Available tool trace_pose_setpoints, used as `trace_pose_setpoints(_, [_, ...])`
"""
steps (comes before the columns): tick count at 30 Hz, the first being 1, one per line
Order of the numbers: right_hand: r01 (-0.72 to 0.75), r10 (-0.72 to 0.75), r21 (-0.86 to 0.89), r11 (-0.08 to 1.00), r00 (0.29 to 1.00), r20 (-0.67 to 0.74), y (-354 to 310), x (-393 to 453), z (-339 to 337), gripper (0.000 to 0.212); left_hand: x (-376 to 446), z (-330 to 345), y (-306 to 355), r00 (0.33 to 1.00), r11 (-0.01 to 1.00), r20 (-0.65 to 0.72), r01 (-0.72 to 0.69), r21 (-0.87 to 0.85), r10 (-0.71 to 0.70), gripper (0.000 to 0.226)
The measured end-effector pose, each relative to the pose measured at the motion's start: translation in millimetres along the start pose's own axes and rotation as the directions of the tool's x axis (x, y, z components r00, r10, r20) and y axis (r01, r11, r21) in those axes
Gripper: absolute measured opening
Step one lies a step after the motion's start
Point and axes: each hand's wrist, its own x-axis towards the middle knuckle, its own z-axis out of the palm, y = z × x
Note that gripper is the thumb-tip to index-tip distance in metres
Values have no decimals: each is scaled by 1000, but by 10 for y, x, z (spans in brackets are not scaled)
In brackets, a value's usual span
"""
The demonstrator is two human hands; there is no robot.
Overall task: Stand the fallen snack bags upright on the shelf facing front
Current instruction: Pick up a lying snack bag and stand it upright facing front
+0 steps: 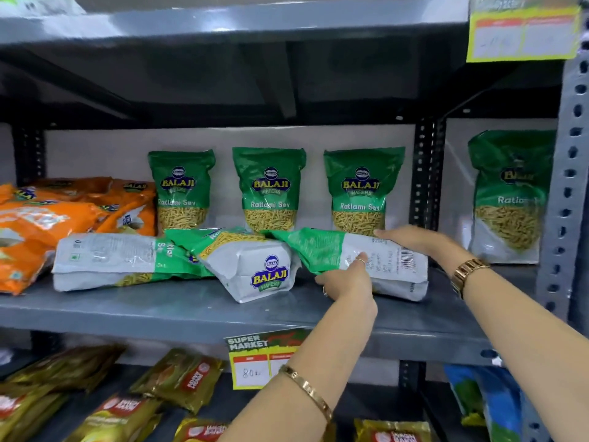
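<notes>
Three green and white Balaji snack bags lie fallen on the grey shelf [191, 311]. The right fallen bag [322, 253] lies on its side, back label showing. My left hand [349, 279] grips its front edge. My right hand [414, 239] rests flat on its far top side. A middle fallen bag [255, 266] leans tilted with its base logo facing out. The left fallen bag [111, 261] lies flat. Behind them three bags stand upright facing front: left [181, 189], middle [269, 189], right [361, 191].
Orange snack bags [47, 224] are piled at the shelf's left. Another upright green bag [510, 196] stands past the black upright post [425, 173]. A price tag [258, 358] hangs on the shelf edge. Gold packets [178, 378] fill the lower shelf.
</notes>
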Motion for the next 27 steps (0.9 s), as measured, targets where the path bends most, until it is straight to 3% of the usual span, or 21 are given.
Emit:
trace_pose_setpoints(4, [10, 5, 110, 994, 991, -137, 98, 18, 14, 44, 46, 62, -41, 983, 982, 23, -181, 45, 180, 75])
trace_pose_setpoints(8, [1, 70, 256, 967, 960, -271, 189, -25, 106, 47, 127, 103, 164, 931, 937, 142, -346, 44, 337, 78])
trace_pose_setpoints(12, [19, 60, 327, 945, 971, -230, 190, -146, 187, 64, 158, 115, 449, 925, 936, 197, -344, 79, 324, 65])
trace_pose_setpoints(15, [46, 49, 430, 902, 977, -208, 143, -287, 234, 67, 199, 106, 639, 914, 922, 278, -350, 168, 297, 75])
trace_pose_setpoints(19, [2, 111, 420, 908, 964, -243, 115, -414, 365, 111, 219, 144, 801, 879, 886, 368, -403, 229, 305, 79])
trace_pose_setpoints(23, [18, 137, 441, 897, 938, -317, 120, -404, 550, 90, 302, 175, 859, 844, 840, 401, -477, 259, 355, 76])
trace_pose_setpoints(27, [-2, 192, 460, 888, 910, -367, 209, -290, 659, 118, 438, 149, 804, 828, 824, 375, -519, 228, 418, 67])
